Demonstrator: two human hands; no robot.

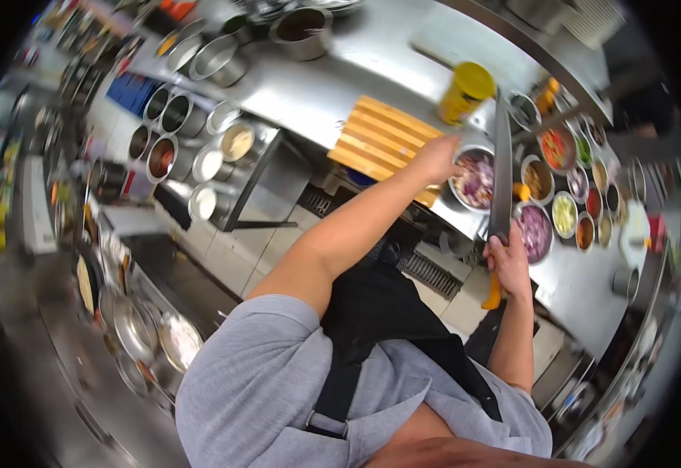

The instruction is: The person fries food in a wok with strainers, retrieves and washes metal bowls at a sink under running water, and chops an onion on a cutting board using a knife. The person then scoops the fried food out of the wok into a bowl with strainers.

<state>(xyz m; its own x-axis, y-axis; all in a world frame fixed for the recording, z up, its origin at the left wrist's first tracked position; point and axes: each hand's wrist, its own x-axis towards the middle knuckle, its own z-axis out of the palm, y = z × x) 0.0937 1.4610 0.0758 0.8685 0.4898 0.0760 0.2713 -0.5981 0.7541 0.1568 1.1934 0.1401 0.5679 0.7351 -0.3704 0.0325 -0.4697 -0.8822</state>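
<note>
A large knife (502, 168) with an orange handle is in my right hand (509, 261), closed around it near where blade meets handle. Its long blade points away from me and crosses in front of the bowls. My left hand (436, 160) grips the near-left rim of a metal bowl (456, 192) holding chopped red onion (477, 178); some fingers are hidden. Beside the blade, a second bowl of chopped onion (534, 231) sits close to my right hand. Left of the bowl lies a striped wooden cutting board (375, 140).
A yellow tub (466, 92) stands behind the board. Several small bowls of cut vegetables and sauces, including pale green pieces (565, 214), crowd the right of the steel counter (309, 97). Metal pots (301, 35) stand at the back. Pans (134, 324) are at lower left.
</note>
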